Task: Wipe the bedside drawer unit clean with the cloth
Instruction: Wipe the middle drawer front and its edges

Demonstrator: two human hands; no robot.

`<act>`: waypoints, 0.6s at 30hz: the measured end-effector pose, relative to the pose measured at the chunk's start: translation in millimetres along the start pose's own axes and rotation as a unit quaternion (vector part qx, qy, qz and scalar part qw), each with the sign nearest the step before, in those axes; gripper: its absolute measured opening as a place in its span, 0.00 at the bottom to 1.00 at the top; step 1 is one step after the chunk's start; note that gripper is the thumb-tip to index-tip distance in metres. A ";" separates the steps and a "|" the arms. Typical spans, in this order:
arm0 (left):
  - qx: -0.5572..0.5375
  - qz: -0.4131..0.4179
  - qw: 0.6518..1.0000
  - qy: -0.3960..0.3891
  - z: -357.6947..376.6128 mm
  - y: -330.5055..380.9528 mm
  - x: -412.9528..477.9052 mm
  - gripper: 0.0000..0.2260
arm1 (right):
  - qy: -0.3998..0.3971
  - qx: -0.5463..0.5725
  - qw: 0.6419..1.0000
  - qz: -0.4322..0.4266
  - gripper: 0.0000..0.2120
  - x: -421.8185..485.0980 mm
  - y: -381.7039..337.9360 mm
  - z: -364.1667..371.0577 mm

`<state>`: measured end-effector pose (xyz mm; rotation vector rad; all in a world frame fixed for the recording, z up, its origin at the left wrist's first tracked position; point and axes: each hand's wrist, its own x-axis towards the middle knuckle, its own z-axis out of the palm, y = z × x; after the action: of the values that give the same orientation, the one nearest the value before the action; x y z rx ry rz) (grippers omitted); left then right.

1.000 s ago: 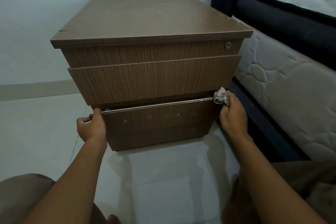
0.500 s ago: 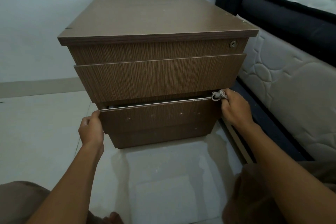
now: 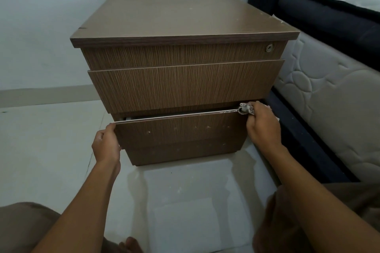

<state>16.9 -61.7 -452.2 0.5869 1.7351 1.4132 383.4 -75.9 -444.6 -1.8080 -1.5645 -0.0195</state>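
A brown wood-grain bedside drawer unit (image 3: 181, 18) stands on the floor in front of me, with a keyhole at the top right of its front. Its bottom drawer (image 3: 181, 131) is pulled out a little, and its pale top edge shows. My left hand (image 3: 107, 144) grips the drawer's left end. My right hand (image 3: 263, 127) presses a bunched grey cloth (image 3: 245, 108) onto the right end of the drawer's top edge. Small white specks dot the drawer front.
A bed with a white quilted mattress (image 3: 329, 96) and a dark frame (image 3: 329, 18) stands close on the right. A pale wall (image 3: 41, 26) is behind the unit. The floor (image 3: 51, 150) is light tile. My knees show at the bottom corners.
The view has shifted, so the unit sits further right in the frame. My right hand and the cloth stay at the right end of the drawer's top edge. My left hand slid slightly lower.
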 end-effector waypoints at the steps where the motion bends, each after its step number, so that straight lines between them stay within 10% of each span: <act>1: 0.001 -0.001 1.000 0.001 -0.3 -0.2 0.9 0.07 | -0.006 0.001 1.000 -0.005 0.08 1.3 -2.7 2.0; 18: -0.007 -0.028 0.997 -0.076 -24.4 6.3 -2.9 0.09 | -0.057 0.121 0.987 -0.092 0.20 -39.2 -121.5 74.7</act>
<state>-2.1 -76.5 -444.1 0.6184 1.6077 1.3064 236.0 -71.3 -455.5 -1.4959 -1.7286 0.1833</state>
